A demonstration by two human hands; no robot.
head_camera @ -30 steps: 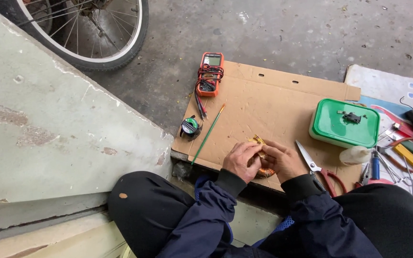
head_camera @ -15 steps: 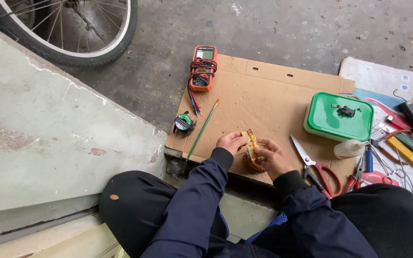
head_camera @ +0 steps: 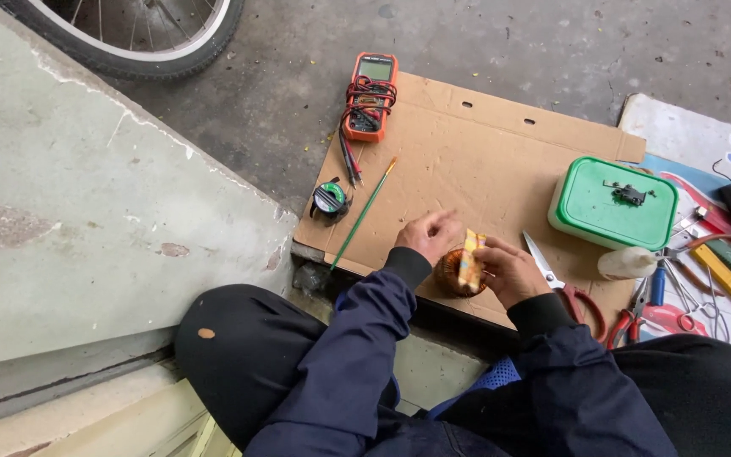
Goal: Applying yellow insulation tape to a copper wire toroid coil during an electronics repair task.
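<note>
1. The left hand point(head_camera: 427, 234) and right hand point(head_camera: 509, 271) meet at the near edge of a cardboard sheet point(head_camera: 467, 161), fingers curled around a copper-wound ring coil point(head_camera: 454, 275).
2. The right hand pinches a yellow strip point(head_camera: 471, 254) standing up from the coil.
3. At 3 o'clock, just beside the right hand, lie scissors point(head_camera: 552, 275).
4. At 2 o'clock sits a green lidded box point(head_camera: 615, 203).
5. At 11 o'clock lie a thin brush point(head_camera: 365, 211), a solder spool point(head_camera: 330, 199) and an orange multimeter point(head_camera: 370, 93).

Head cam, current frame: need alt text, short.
A seated person's left hand and right hand hold a round copper-wire coil wrapped with a strip of yellow tape over a cardboard sheet. On or beside the sheet lie a multimeter, green-lidded box, scissors and solder spool.
</note>
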